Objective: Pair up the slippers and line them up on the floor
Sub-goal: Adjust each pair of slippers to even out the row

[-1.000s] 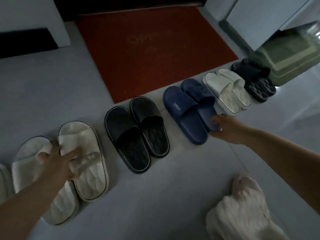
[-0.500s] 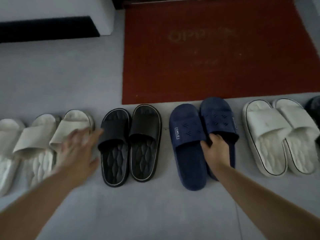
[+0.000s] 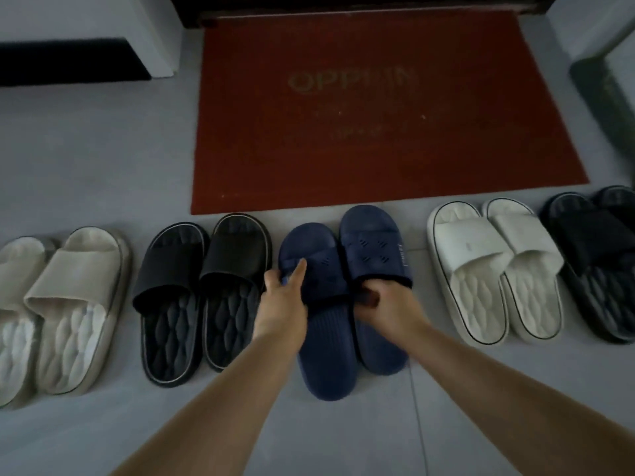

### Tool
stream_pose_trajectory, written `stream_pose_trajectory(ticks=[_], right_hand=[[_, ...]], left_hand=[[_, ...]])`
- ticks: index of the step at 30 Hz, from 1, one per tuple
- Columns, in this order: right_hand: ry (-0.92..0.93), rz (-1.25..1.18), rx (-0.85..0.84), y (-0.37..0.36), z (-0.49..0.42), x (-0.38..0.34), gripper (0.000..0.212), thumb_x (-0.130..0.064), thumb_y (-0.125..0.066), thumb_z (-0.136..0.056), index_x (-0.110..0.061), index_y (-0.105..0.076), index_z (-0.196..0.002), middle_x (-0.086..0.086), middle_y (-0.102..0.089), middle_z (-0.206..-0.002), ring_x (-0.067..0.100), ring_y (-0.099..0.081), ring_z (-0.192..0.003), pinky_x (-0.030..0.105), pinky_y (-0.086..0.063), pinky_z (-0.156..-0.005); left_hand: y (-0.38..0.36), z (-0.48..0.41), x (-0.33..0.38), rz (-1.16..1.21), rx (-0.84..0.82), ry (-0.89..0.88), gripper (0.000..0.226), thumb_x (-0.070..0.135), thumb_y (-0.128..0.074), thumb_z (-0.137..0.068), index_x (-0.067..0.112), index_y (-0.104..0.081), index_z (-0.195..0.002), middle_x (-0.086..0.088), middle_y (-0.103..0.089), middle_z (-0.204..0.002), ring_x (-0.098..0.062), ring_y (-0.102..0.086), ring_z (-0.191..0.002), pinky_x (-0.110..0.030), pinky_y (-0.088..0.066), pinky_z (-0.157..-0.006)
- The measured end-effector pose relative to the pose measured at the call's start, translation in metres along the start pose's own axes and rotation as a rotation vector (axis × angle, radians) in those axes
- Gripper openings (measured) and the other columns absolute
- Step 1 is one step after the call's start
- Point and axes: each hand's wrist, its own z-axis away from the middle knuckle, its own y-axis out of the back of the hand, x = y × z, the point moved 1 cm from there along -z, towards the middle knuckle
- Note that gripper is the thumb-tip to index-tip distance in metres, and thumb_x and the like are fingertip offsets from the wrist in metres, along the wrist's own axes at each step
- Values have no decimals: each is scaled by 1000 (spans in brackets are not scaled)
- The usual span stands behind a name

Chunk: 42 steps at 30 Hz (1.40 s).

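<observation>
leftmost beige slipper (image 3: 13,304): cut by left edge | far-right black slipper (image 3: 618,214): cut by right edge | left hand (image 3: 285,297): hides strap edge of left navy slipper (image 3: 319,262) | right hand (image 3: 385,304): fingertips hidden under right navy slipper (image 3: 374,242) strap | its label (image 3: 400,254): too small to read | red doormat (image 3: 378,149): lettering blurred

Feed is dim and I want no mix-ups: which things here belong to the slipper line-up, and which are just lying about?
Job: blue pair, gripped by left hand and right hand; black pair; white pair; beige pair, far left; dark pair, far right.
Lying about: red doormat; white unit, top left.
</observation>
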Motion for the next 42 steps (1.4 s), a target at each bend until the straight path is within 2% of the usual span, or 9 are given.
stream_pose_trajectory(ticks=[4,9,12,24,28,31,34,38,42], right_hand=[[-78,225,261,52,-7,6,42,-34,-71,-76,-16,-48,-106,3,-53,-103,27,-60,-94,31,-39,-65],[-7,364,-13,51,-35,27,78,-12,-49,-91,-33,0,-148,15,-33,-140,38,-47,-120,41,-42,-92],[14,350,7,48,-32,41,81,-2,-40,-91,-37,6,-148,13,-36,-139,36,-50,-116,35,-39,-81],[23,242,78,48,-30,47,76,-2,-36,-91,-38,-1,-148,10,-32,-145,34,-46,-122,34,-37,-82],[43,206,12,56,-20,49,78,-10,-50,-88,-32,-7,-149,9,-33,-142,33,-47,-121,37,-42,-88],[34,43,375,87,-2,69,54,-14,-60,-80,-21,-44,-131,6,-46,-130,30,-58,-104,37,-48,-82],[-281,-119,658,124,6,113,37,-16,-64,-78,-10,-54,-113,12,-51,-122,33,-56,-102,34,-42,-82],[-410,-231,353,130,-8,147,43,-29,-70,-80,-7,-57,-115,10,-62,-112,30,-58,-106,28,-39,-80],[-286,-170,439,119,-25,140,19,-28,-54,-91,-10,-57,-86,6,-56,-91,23,-48,-76,26,-32,-66]], left_hand=[[9,-7,-7,43,-57,-28,68,3,-52,-89,29,-26,-146,-8,-14,-145,-29,-53,-111,-21,-39,-94],[15,-18,5,5,-79,-80,70,3,-54,-89,29,-24,-147,-9,-18,-142,-24,-48,-109,-17,-34,-88],[16,-19,11,-20,-86,-81,75,7,-57,-89,33,-18,-148,-9,-18,-141,-21,-48,-98,-27,-41,-97],[11,-12,20,-47,-30,-71,75,10,-55,-91,36,-14,-148,-9,-17,-146,-27,-49,-117,-32,-42,-99],[11,-10,21,-80,-46,-36,79,15,-59,-89,35,-10,-148,-10,-15,-148,-31,-41,-127,-36,-37,-105],[9,-2,38,-248,4,-86,88,32,-64,-83,37,-5,-148,-6,-13,-151,-34,-21,-138,-43,-23,-115],[-2,9,77,-253,81,-350,79,37,-61,-82,35,-16,-147,1,-21,-150,-29,-16,-139,-44,-14,-120],[-29,9,128,-380,2,-604,60,33,-47,-92,35,-20,-145,6,-18,-151,-19,-8,-144,-39,7,-119],[-43,-9,140,-520,19,-544,55,24,-41,-96,36,-19,-146,3,-12,-156,-24,-4,-146,-43,6,-119]])
